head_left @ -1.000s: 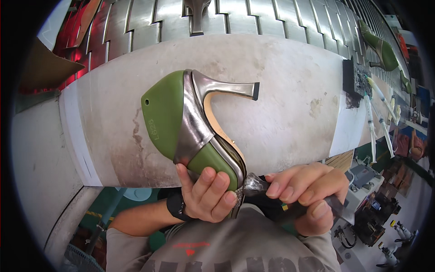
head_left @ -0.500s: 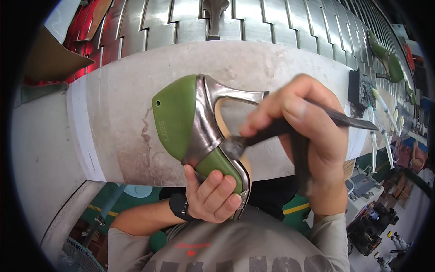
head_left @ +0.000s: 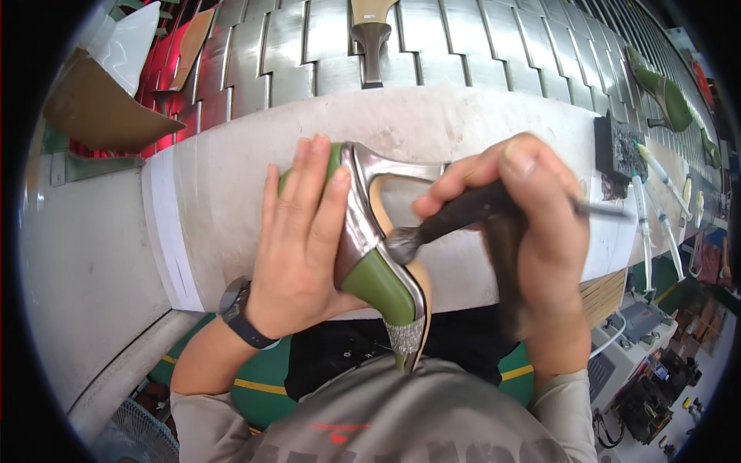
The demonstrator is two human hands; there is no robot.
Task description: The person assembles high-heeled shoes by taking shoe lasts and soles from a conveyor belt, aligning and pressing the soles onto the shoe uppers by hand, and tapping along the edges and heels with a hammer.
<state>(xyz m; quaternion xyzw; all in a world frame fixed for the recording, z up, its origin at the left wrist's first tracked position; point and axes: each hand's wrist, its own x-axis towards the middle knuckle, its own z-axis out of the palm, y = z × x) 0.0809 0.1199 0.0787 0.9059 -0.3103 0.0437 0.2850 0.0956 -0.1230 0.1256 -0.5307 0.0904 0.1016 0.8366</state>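
Observation:
A high-heeled shoe with a metallic upper sits on a green shoe last, lying on its side at the table's front edge. Its heel points right, and its toe, with a glittery band, reaches toward my shirt. My left hand lies flat over the back of the last, fingers stretched and spread; its thumb is partly hidden by the shoe. In my right hand is a hammer, its round metal face at the shoe's sole edge. The hammer's handle is blurred.
Beyond the pale table runs a metal slat conveyor carrying another heeled shoe. At right stand a black block and several syringe-like tubes. A brown panel juts in at left.
My left hand has moved from under the front of the shoe to lie across the back of the last. The hammer stays near the sole edge.

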